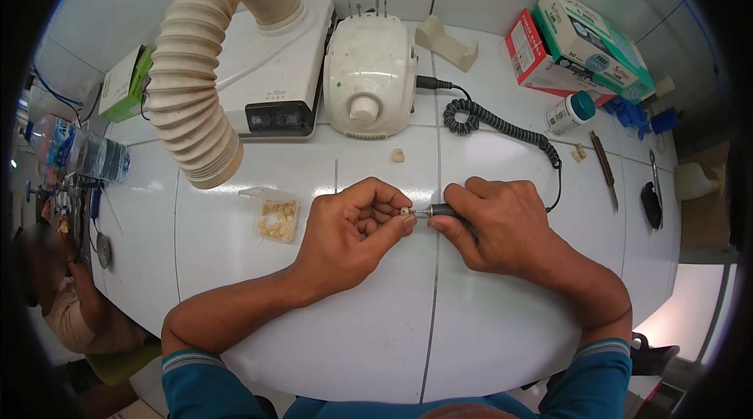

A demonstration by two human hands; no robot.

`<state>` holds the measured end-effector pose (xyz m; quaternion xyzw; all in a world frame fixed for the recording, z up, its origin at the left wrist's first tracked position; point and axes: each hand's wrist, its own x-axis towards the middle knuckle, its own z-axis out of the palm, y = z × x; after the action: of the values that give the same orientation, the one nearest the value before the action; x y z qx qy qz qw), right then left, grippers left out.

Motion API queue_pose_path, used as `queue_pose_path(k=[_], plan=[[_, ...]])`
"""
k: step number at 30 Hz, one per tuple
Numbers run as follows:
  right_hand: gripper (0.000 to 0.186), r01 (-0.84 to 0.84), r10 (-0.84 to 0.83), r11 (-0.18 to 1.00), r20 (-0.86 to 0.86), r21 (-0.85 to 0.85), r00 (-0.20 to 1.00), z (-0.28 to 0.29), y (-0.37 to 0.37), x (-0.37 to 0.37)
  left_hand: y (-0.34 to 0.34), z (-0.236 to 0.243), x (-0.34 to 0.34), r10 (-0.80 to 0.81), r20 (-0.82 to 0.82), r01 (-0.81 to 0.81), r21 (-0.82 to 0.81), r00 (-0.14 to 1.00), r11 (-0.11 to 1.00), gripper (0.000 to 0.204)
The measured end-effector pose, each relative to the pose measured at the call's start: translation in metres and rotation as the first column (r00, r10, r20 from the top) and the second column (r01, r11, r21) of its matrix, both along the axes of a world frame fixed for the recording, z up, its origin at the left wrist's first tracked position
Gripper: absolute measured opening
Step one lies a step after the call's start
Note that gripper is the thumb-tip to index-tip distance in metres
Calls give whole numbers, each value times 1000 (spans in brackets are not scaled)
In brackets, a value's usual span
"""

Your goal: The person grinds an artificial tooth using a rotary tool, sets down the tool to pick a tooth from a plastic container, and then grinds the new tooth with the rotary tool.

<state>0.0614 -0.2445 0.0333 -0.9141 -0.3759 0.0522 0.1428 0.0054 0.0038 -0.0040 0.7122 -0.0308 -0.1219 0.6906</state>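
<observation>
Nearest us, at the lower edge of the frame, blue sleeves (200, 384) lead to two forearms over the white tiled bench (337, 348). In the centre, we see the left hand's (345, 235) grip pinching a small pale tooth-shaped piece (405, 212) between thumb and fingertips, while the right hand's (510, 227) grip is wrapped around a dark handpiece (447, 212). Its thin metal bit (420, 213) points at the piece; we cannot tell whether they touch or whether the bit is spinning. Our judgement is that a slip could nick the left thumb, since the fingertips sit right beside the bit, and that a piece so small could twist out of the pinch if pressed unevenly. Left of centre, an open clear box (295, 235) holds more pale pieces (276, 217); a left elbow swung outward might knock it. Just above the hands lies one loose piece (398, 155), easily swept away, we think. Farther off, a ribbed hose (192, 58) hangs at upper left with its mouth well apart from the work, so dust could escape it. At upper centre stands the control unit (369, 66); its coiled cord (510, 130), if snagged, might tug the handpiece.
</observation>
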Motion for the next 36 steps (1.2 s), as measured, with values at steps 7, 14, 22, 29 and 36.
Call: queue_pose_path(k=[7, 14, 22, 29, 36], plan=[[41, -8, 9, 1000, -33, 27, 999, 1, -2, 3, 4, 0, 0, -49, 40, 49, 8, 998, 999, 19], [43, 32, -29, 998, -47, 59, 998, -1, -3, 4, 1, 4, 1, 1, -42, -4, -70, 999, 998, 23], [42, 29, -26, 998, -45, 61, 999, 0, -3, 4, 1, 2, 1, 4, -36, -7, -84, 999, 996, 21], [43, 25, -23, 998, -36, 54, 999, 0, -3, 4, 2, 2, 0, 8, -67, -14, -85, 998, 996, 23], [43, 23, -21, 998, -31, 57, 999, -1, -3, 3, 1, 0, 0, 8, -74, -15, -87, 997, 996, 22]])
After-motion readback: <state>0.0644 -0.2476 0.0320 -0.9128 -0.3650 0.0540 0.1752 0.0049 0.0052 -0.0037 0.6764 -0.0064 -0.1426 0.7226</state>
